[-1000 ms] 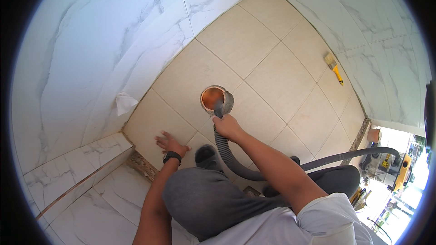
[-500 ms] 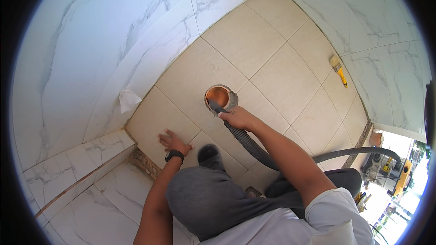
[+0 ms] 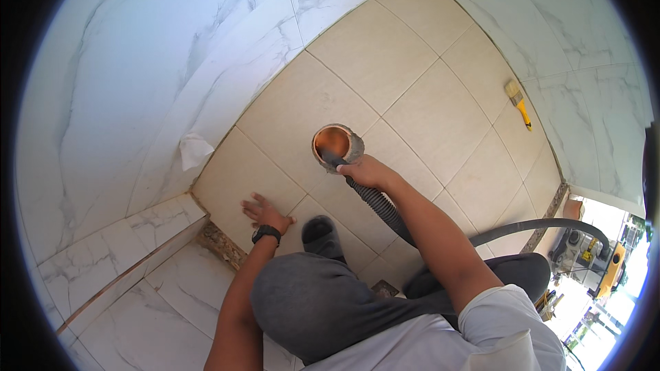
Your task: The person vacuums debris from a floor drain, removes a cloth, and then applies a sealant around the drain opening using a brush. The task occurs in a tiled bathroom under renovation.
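Observation:
My right hand (image 3: 368, 172) is wrapped round the end of a black ribbed vacuum hose (image 3: 377, 206). The hose's tip dips into a round hole (image 3: 333, 142) in the beige floor, lined with an orange-brown pipe and ringed by rough grey mortar. How deep the tip reaches is hidden. My left hand (image 3: 267, 213), with a black watch (image 3: 266, 234) at the wrist, rests on the floor tiles left of the hole, fingers spread and holding nothing. Behind my right forearm the hose passes out of sight, then curves away to the right.
A yellow-handled paintbrush (image 3: 519, 105) lies by the right wall. White crumpled paper (image 3: 194, 151) sits against the left marble-patterned wall. My black slipper (image 3: 321, 237) stands on the tiles near the hole. Tools and machines (image 3: 584, 251) crowd the bright doorway at right.
The whole view has shifted slightly, moving the floor and brush a little in the picture. My right hand still grips the hose at the hole; my left stays on the floor.

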{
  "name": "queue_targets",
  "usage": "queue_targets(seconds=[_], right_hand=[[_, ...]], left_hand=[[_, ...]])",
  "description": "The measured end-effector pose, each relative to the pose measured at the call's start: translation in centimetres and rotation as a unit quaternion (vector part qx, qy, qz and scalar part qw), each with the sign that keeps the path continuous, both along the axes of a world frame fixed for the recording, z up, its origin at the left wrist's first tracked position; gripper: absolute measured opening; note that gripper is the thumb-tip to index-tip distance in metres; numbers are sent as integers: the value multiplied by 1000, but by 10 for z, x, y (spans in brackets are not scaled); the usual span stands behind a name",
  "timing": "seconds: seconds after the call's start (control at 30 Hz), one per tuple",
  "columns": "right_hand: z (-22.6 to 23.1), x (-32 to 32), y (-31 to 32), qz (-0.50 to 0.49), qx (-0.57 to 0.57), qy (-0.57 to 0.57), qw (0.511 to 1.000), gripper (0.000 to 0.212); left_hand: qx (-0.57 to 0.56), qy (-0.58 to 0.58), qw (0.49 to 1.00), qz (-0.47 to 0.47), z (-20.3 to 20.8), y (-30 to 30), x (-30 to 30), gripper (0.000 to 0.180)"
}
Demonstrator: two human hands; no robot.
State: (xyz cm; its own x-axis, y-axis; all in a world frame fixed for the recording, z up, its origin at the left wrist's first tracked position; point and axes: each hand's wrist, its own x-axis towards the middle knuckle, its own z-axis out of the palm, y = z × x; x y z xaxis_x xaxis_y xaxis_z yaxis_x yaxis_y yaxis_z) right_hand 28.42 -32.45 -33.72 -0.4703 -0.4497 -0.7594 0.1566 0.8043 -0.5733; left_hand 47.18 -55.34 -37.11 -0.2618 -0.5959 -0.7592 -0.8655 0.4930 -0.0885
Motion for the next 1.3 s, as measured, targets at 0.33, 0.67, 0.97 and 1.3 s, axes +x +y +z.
queue_targets(seconds=[0.33, 0.67, 0.97, 1.3], right_hand=[[33, -103, -19, 257, 125, 48, 957, 65], [66, -117, -20, 232, 106, 76, 964, 56], [48, -42, 1, 106, 151, 104, 977, 56], [42, 18, 6, 3, 111, 124, 986, 57]], left_hand=[[-18, -6, 1000, -3, 0, 1, -3, 151], [-17, 13, 1000, -11, 0, 0, 2, 149], [-8, -11, 1000, -17, 4, 1, -5, 148], [25, 402, 897, -179, 7, 17, -26, 90]])
